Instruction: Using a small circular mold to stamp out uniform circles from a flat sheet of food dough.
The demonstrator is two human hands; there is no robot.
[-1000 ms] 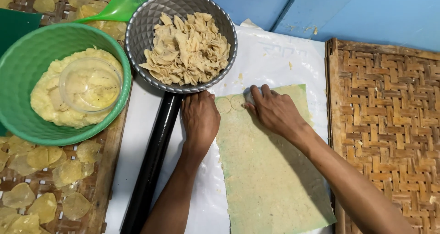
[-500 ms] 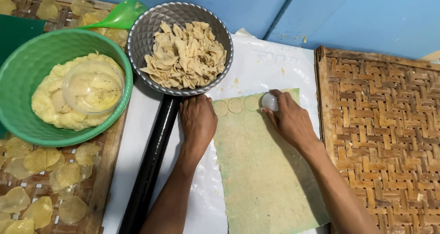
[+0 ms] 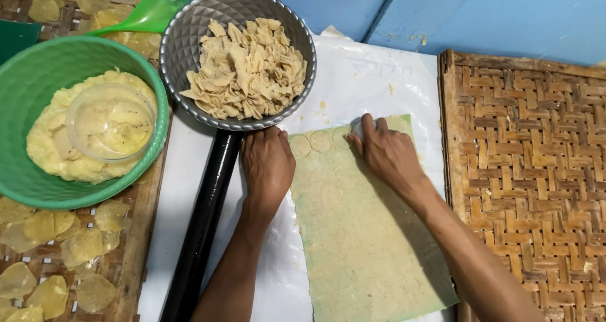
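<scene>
Right hand (image 3: pixel 386 153) is clenched over a small round whitish cutter (image 3: pixel 360 127), pressing at top edge of thin rectangular yellow-green dough sheet (image 3: pixel 360 233) on white plastic-covered bench (image 3: pixel 183 196). Left hand (image 3: pixel 267 164) lies flat, released, holding nothing, on sheet's left edge, w/ long black rolling pin (image 3: pixel 203 221) just beside.

- A green plastic bowl (image 3: pixel 38 82) at the left holds a mound of yellow dough with a small clear bowl (image 3: pixel 110 121) pressed into it.
- A green ladle (image 3: pixel 148 14) lies behind it.
- A grey metal colander (image 3: pixel 183 41) is full of pale dough scraps (image 3: pixel 246 66).
- A black rolling pin (image 3: pixel 202 224) lies lengthwise just below the colander.
- A woven bamboo tray (image 3: pixel 524 183) sits at the right.
- Thin yellowish discs (image 3: pixel 82 246) lie on another woven tray at the lower left.
- The wall (image 3: pixel 492 12) behind is blue.
</scene>
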